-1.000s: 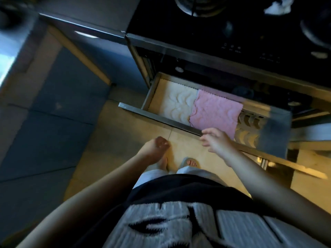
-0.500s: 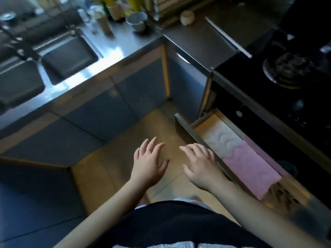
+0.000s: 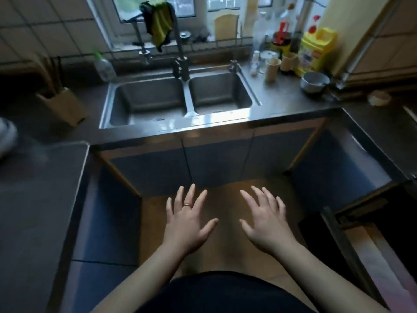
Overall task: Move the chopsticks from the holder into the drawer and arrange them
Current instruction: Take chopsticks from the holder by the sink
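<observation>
Left hand (image 3: pixel 187 224) and right hand (image 3: pixel 266 224) hover, each grip spread and empty; drawer (image 3: pixel 343 245) stands open at right.

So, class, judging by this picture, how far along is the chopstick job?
Done: the drawer stands open. In hand: nothing; left hand and right hand are open and empty. Left: the chopsticks sit in the holder, so all moving and arranging remains.

A steel surface (image 3: pixel 291 98) with a double sink (image 3: pixel 149 96) set in it carries a beige holder (image 3: pixel 64 107) of chopsticks (image 3: pixel 54 75) at far left, and cups (image 3: pixel 272 68), bottles (image 3: pixel 282 39) and a grey bowl (image 3: pixel 314 82) at right.
</observation>
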### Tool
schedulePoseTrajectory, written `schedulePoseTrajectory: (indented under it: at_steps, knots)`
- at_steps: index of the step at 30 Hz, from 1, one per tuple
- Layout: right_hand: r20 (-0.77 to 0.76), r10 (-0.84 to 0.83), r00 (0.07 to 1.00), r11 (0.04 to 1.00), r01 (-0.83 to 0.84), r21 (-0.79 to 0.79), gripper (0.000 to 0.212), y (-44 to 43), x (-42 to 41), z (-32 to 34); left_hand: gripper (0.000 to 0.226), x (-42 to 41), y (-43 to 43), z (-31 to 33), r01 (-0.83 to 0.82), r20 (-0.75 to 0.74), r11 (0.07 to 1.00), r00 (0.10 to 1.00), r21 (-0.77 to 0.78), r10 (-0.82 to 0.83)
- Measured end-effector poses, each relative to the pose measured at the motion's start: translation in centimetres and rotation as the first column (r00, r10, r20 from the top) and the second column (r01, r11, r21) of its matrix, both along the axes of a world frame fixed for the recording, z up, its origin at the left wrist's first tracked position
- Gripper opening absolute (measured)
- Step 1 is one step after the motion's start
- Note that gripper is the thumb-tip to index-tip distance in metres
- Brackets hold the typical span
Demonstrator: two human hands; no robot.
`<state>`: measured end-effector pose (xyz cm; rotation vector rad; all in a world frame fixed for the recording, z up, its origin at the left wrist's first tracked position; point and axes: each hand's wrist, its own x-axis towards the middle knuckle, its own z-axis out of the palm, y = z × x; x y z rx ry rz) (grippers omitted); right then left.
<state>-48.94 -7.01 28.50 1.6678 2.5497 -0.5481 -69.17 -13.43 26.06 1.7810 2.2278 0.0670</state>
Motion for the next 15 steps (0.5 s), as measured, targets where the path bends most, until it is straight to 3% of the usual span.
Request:
schedulePoseTrajectory:
  at_steps: [7,15]
  knots:
    - [0.006,0.185,0.983,0.982,-0.185,0.027,0.07,2.6,-14.9,0.9,0.08,-13.6,-0.5,0.7,-0.177,0.039,0.984,0.983,-0.002,0.177]
    - [-0.011,0.365,0.931,0.931,-0.364,0.015,0.068,7.3,-25.5,1.4,0.077,-23.5,0.6,0.0,-0.398,0.141,0.916,0.91,0.041,0.39]
